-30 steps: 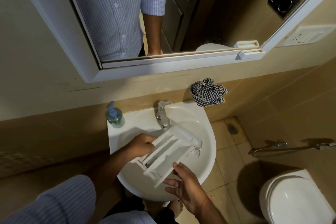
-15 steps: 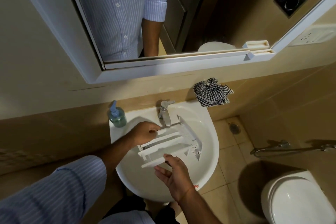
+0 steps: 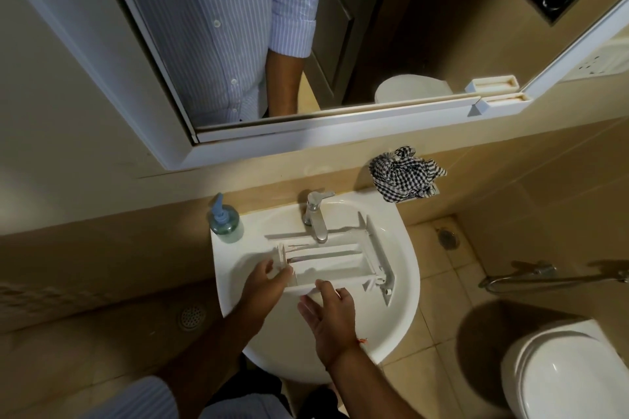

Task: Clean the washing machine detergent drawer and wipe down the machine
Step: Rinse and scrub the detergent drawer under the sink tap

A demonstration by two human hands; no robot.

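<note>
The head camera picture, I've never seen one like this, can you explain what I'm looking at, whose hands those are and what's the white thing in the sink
There is no machine here. A person wears one wide-angle camera on the head, looking forward and down, so the two arms reaching in from the bottom are the wearer's own.

The white thing is a washing machine detergent drawer, a plastic tray with long compartments, held over the sink just under the tap. The left hand grips its near-left end. The right hand is open, its fingers touching the drawer's near edge.

On the sink's rim stands a soap pump bottle. A checked cloth lies crumpled on the ledge behind. The mirror above shows the wearer's striped shirt. A toilet sits at lower right.
</note>
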